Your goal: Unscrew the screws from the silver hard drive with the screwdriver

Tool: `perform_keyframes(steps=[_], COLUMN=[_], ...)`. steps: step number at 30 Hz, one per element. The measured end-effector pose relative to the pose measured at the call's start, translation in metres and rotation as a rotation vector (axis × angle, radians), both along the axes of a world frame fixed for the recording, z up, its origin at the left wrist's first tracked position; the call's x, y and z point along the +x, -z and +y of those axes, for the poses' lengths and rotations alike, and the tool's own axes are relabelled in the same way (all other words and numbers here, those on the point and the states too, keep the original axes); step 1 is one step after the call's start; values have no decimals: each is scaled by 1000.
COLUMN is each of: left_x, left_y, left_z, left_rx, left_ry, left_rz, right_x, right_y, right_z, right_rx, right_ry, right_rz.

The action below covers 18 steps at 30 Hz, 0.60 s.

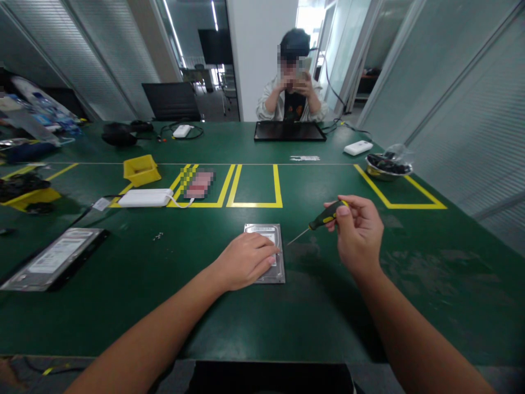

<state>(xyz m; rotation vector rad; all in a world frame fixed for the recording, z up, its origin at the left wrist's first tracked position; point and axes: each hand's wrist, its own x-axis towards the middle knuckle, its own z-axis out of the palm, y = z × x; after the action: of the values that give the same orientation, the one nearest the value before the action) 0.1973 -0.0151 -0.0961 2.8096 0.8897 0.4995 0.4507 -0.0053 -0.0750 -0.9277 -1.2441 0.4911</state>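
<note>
A silver hard drive [280,273] lies flat on the green table in front of me. My left hand [251,259] rests across its top, holding it down with the fingers close together near its right edge; much of the drive's label is covered. In my right hand [356,230] is a screwdriver [326,216] with a green and yellow handle, pinched between thumb and fingers. Its thin shaft slants down to the left, and the tip appears just right of the drive, apart from it.
A second hard drive [61,251] lies at left, with small screws [158,236] nearby. Beyond are a white power bank [145,198], a yellow bin [141,170], yellow tape marks and a bowl of dark parts [388,167]. A person [292,82] sits opposite behind a black screen [289,131].
</note>
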Motion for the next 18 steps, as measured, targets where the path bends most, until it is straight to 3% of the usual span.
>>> perform_keyframes(steps=[18], left_x=[1], left_y=[0], left_z=[-1], left_rx=[-2], left_ry=[1], left_rz=[41], right_x=[-8], right_y=[7], right_z=[-3], right_rx=[-14], right_ry=[-110], right_rz=[-89])
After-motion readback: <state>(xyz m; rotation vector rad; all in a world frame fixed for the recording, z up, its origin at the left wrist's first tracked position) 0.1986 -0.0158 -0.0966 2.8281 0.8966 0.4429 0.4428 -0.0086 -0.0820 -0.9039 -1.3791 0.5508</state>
